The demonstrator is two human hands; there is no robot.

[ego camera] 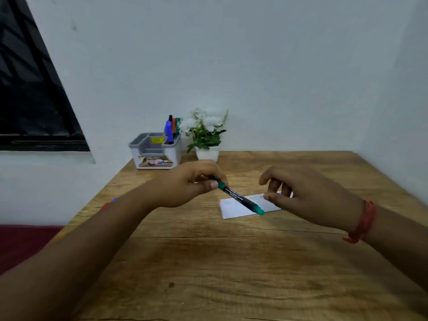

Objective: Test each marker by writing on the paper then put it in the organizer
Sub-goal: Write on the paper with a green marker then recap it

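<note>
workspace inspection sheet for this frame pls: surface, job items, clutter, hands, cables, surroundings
Surface: wooden table, grain visible.
Job's things: green marker held above the paper; grey organizer at the far left corner, several markers standing in its back right compartment.
Clutter: potted white flowers beside the organizer; red and purple items at the table's left edge, mostly hidden.
Hands: left hand grips the green marker; right hand held over the paper, fingers relaxed, holding nothing, red thread on its wrist.
Cables: nothing seen.
Surroundings: pale wall; dark window at left.

Wooden table (208, 262), grey organizer (155, 150), potted plant (206, 137), white paper (234, 208)
</note>
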